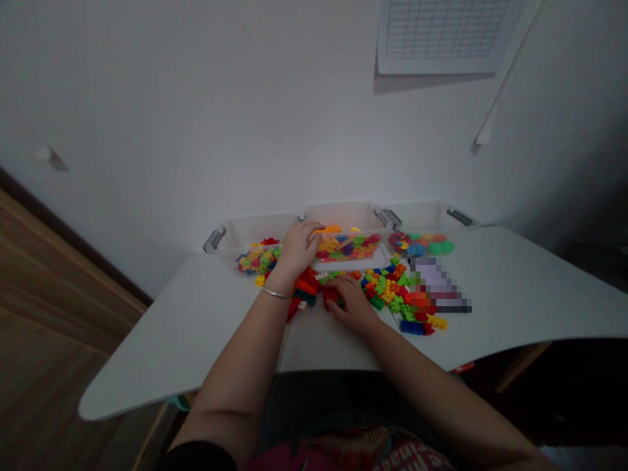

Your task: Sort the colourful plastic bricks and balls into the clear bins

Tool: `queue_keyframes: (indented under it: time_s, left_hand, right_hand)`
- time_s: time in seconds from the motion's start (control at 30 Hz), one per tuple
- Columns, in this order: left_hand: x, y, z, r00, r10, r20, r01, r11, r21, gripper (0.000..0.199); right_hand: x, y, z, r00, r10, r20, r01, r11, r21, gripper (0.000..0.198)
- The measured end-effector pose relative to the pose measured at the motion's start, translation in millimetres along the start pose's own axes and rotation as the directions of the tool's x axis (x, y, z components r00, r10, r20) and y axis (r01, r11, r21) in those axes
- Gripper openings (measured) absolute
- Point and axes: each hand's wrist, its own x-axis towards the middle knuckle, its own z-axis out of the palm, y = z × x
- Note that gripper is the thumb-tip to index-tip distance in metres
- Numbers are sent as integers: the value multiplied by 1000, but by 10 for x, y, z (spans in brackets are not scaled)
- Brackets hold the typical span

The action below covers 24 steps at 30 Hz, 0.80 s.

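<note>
My left hand [301, 248], with a silver bangle [275, 294] at its wrist, reaches over the front left corner of the middle clear bin [346, 216]. Its fingers are stretched out, with the thumb apart, and nothing shows in them. Lower down, my right hand [354, 304] rests at the near side of a loose pile of toy building bricks [387, 285]. Its fingers and thumb curl round a red brick [330, 296], partly covered by them. Red bricks [307, 281] and a dark green brick [304, 297] lie between my hands.
A left clear bin [260, 226] holds small colourful pieces; a right one [417, 216] holds round pieces. A white lid [353, 265] lies before the middle bin. Right of the pile is a blurred rectangular item [436, 278]. The white table [196, 327] meets the wall behind.
</note>
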Motion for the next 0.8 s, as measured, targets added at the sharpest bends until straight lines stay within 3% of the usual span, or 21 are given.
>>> queue_keyframes:
  time_s: [0.07, 0.17, 0.27, 0.33, 0.43, 0.8]
  left_hand:
    - [-141, 30, -81, 997, -74, -30, 74, 997, -8, 22]
    - [-401, 59, -208, 978, -161, 133, 160, 987, 19, 19]
    - [-664, 66, -300, 873, -142, 466, 108, 989, 99, 17]
    - [-810, 72, -319, 799, -179, 574, 105, 981, 161, 21]
    - [-963, 85, -282, 767, -246, 593, 100, 958, 269, 27]
    - [-1082, 123, -167, 813, -232, 533, -2, 916, 401, 23]
  right_hand:
    - [-5, 12, 14, 1000, 6, -22, -5, 1000, 7, 33]
    - [-13, 32, 53, 999, 12, -52, -12, 1000, 7, 34]
    - [-20, 43, 102, 997, 20, -78, -19, 1000, 9, 36]
    - [-26, 40, 125, 995, 28, -92, -27, 1000, 9, 36]
    - [-34, 27, 135, 995, 36, -96, -36, 999, 5, 36]
    - [-10, -8, 102, 997, 35, -66, -37, 999, -26, 36]
